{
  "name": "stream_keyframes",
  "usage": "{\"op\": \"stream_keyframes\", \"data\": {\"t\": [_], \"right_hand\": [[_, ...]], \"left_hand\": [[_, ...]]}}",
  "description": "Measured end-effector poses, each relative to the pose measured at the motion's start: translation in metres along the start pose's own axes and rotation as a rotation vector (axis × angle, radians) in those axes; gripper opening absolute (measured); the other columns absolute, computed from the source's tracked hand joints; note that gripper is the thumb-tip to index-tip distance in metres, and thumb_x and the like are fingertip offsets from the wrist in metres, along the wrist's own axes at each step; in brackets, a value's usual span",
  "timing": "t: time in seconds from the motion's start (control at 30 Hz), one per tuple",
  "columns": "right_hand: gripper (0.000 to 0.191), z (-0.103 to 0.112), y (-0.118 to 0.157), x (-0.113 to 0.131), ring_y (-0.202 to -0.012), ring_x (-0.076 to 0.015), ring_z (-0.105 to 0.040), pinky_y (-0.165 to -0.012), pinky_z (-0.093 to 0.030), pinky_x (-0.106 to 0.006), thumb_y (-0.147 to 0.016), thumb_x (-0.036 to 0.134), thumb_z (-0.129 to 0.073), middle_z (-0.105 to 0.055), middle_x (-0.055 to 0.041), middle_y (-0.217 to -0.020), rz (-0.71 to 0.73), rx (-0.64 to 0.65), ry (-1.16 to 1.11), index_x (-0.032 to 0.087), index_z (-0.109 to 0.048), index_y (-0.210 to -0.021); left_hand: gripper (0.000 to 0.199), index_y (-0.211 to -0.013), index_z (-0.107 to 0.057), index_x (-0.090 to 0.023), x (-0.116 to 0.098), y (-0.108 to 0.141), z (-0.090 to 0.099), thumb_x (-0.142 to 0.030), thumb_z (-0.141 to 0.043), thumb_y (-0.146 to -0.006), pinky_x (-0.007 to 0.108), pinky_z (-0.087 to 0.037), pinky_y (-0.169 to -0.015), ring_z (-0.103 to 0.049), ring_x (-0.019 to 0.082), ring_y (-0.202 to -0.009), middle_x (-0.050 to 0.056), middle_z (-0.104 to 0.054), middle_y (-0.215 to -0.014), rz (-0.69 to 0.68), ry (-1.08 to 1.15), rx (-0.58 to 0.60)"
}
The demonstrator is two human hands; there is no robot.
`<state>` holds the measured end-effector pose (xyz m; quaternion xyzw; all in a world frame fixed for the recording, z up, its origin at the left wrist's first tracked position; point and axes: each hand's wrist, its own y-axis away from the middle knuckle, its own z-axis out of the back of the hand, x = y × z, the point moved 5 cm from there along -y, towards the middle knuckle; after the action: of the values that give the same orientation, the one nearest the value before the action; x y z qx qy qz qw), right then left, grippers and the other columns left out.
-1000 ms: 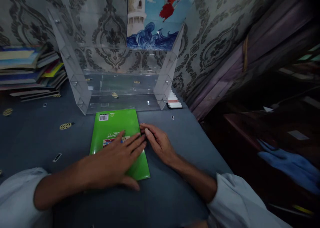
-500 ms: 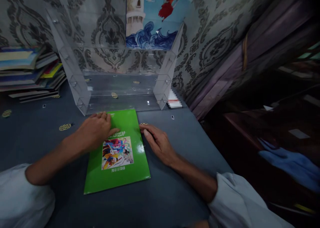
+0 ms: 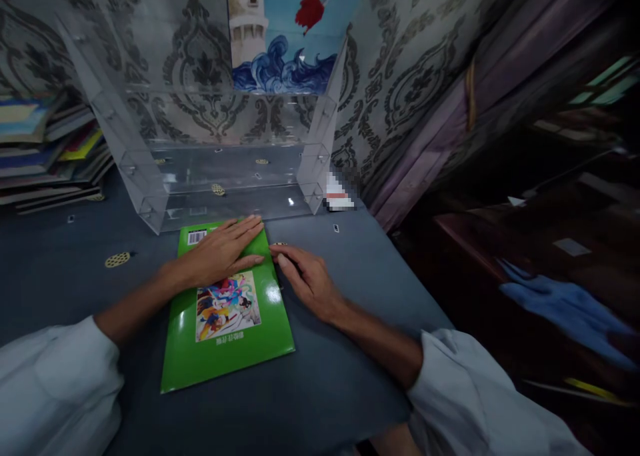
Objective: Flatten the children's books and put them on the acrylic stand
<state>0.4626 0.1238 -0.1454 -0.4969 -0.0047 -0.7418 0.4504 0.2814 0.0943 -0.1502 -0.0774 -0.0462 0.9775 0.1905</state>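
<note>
- The green book (image 3: 229, 306) is laid flat and shut on the dark tabletop (image 3: 200, 416), just left of centre in the lower half of the frame, its upper edge close to the front of the clear stand (image 3: 320, 159).
- The handling of the book is judged to be partway through: it is set down squarely enough, but is not let go of, as its cover is covered near the top by a hand; its release is left to be done.
- An illustrated sheet or cover (image 3: 283, 63) is already stood at upper centre, apparently on the stand's top tier.
- The upper part of the cover is touched by the left hand (image 3: 217, 253), which is spread palm down, fingers straight, thumb held apart; nothing is gripped by it.
- The right hand (image 3: 313, 283) is rested beside the book's right edge, loosely open with fingers bent; no held thing is seen, and whether the edge is touched cannot be told.
- Stacked books (image 3: 65, 146) are seen at the left of the frame.
</note>
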Motion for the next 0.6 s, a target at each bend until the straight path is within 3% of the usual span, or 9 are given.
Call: {"op": "stream_keyframes", "data": {"t": [0.43,0.6], "right_hand": [[0.035,-0.0003,0.0002,-0.0023,-0.102,-0.021,-0.072,-0.093,-0.057,-0.038,-0.106,0.037,-0.041,-0.075,-0.0068,-0.113,-0.002,0.025,-0.029,0.025,-0.067,-0.125],[0.035,-0.0002,0.0004,-0.0028,-0.103,-0.0202,-0.072,-0.093,-0.056,-0.037,-0.106,0.035,-0.041,-0.075,-0.0063,-0.115,-0.019,0.033,-0.029,0.024,-0.067,-0.126]], "left_hand": [[0.081,-0.15,-0.043,-0.014,-0.0036,-0.0039,0.0086,-0.072,-0.018,-0.1,0.044,-0.031,-0.118,-0.042,0.027,-0.145,0.015,-0.044,-0.157,0.002,-0.016,-0.002],[0.08,-0.152,-0.042,-0.014,-0.0032,-0.0016,0.0072,-0.07,-0.015,-0.101,0.045,-0.029,-0.12,-0.039,0.026,-0.147,0.013,-0.043,-0.159,0.001,-0.005,0.008]]}}
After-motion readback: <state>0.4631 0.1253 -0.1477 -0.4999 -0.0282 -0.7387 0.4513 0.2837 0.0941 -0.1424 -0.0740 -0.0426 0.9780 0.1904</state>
